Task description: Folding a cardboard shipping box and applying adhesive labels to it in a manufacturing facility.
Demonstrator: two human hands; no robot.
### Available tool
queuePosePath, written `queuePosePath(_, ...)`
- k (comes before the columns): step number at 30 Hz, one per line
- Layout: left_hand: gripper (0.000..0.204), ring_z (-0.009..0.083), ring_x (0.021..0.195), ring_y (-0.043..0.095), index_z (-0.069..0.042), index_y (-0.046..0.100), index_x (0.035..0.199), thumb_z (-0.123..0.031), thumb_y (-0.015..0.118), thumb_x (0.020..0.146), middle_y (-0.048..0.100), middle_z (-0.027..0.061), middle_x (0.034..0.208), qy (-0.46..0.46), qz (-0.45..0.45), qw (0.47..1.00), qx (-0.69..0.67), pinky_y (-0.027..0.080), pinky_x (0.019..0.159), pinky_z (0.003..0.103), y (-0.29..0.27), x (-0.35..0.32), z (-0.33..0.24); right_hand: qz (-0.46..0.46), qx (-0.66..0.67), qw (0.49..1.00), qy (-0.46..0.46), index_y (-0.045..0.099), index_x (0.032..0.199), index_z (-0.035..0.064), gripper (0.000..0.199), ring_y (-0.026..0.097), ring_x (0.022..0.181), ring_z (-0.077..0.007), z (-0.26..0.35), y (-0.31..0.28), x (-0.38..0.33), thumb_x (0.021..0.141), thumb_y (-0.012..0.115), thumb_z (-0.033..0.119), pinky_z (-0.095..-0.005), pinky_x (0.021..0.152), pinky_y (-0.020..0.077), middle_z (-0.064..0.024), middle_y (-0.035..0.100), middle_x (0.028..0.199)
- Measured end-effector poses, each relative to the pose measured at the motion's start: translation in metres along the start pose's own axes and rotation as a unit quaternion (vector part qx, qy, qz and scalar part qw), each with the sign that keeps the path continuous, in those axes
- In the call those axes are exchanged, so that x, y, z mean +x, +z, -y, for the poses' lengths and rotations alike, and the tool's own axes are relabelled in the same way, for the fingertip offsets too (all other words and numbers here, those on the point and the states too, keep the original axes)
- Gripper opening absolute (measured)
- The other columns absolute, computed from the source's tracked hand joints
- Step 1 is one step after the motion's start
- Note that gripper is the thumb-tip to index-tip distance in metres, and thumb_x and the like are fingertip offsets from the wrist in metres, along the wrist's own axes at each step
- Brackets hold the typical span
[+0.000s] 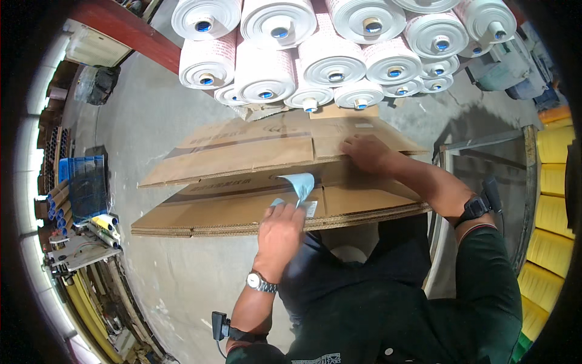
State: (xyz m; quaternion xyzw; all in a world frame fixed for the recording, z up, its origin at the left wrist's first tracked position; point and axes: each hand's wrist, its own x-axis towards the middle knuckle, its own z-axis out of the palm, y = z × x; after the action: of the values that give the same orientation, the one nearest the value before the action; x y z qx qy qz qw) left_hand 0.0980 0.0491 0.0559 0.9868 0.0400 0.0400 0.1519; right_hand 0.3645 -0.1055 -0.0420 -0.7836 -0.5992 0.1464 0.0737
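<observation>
Two levels of flattened brown cardboard boxes lie across in front of me. The upper flattened cardboard box [260, 155] is tilted up, leaving a gap above the lower stack of flattened boxes [182, 212]. My right hand [368, 155] is closed at the near edge of the upper one, its thumb side partly hidden. In the gap, a thin light-blue slip [301, 184] curls upward. My left hand [282, 229] has bent fingers pinching at the slip's lower end, over the near edge of the stack. A small white label [311, 208] shows beside those fingers.
White wrapped rolls [276, 73] are piled beyond the cardboard, under a red beam [136, 30]. A metal frame [445, 182] stands at the right, near yellow stacked goods [551, 212]. At the left are a blue crate [85, 185] and a cluttered rack [91, 255].
</observation>
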Motion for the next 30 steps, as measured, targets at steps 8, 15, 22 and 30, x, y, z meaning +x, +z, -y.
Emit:
queuePosePath(8, 0.031, 0.0307, 0.089, 0.06, -0.006, 0.064, 0.094, -0.011, 0.074, 0.065, 0.06, 0.0108, 0.085, 0.003, 0.067, 0.998, 0.007, 0.046, 0.076, 0.041, -0.038, -0.014, 0.0, 0.075, 0.059, 0.995, 0.026, 0.064, 0.092, 0.0051, 0.017, 0.064, 0.087, -0.0377, 0.014, -0.094, -0.011, 0.081, 0.059, 0.018, -0.0465, 0.077, 0.0499, -0.02, 0.065, 0.089)
queuePosePath(15, 0.039, 0.0299, 0.082, 0.059, -0.006, 0.065, 0.094, -0.011, 0.081, 0.059, 0.059, 0.0099, 0.081, -0.018, 0.023, 0.999, 0.013, 0.045, 0.074, 0.041, -0.041, -0.003, -0.014, -0.035, 0.019, 0.997, 0.062, 0.061, 0.096, 0.0053, 0.026, 0.062, 0.088, -0.0381, -0.052, -0.108, -0.001, 0.074, 0.068, 0.019, -0.0458, 0.075, 0.0486, -0.0179, 0.065, 0.09)
queuePosePath(22, 0.046, 0.0319, 0.082, 0.058, -0.005, 0.066, 0.103, -0.019, 0.082, 0.062, 0.061, 0.0116, 0.083, -0.011, -0.014, 1.0, -0.026, 0.046, 0.074, 0.041, -0.048, -0.005, -0.021, -0.391, -0.144, 0.903, 0.1, 0.061, 0.114, 0.0025, 0.035, 0.059, 0.105, -0.0359, -0.046, -0.115, 0.013, 0.08, 0.061, 0.009, -0.0436, 0.09, 0.0468, -0.0215, 0.062, 0.109)
queuePosePath(30, 0.033, 0.0175, 0.096, 0.061, 0.001, 0.062, 0.113, -0.009, 0.072, 0.083, 0.065, 0.0115, 0.107, -0.166, -0.261, 0.87, -0.384, 0.048, 0.084, 0.031, -0.082, -0.016, -0.047, -0.264, 0.345, 0.901, -0.008, 0.057, 0.123, 0.0022, 0.058, 0.06, 0.115, -0.0325, 0.101, -0.135, -0.083, 0.076, 0.078, 0.029, -0.0437, 0.096, 0.0469, -0.0205, 0.061, 0.123)
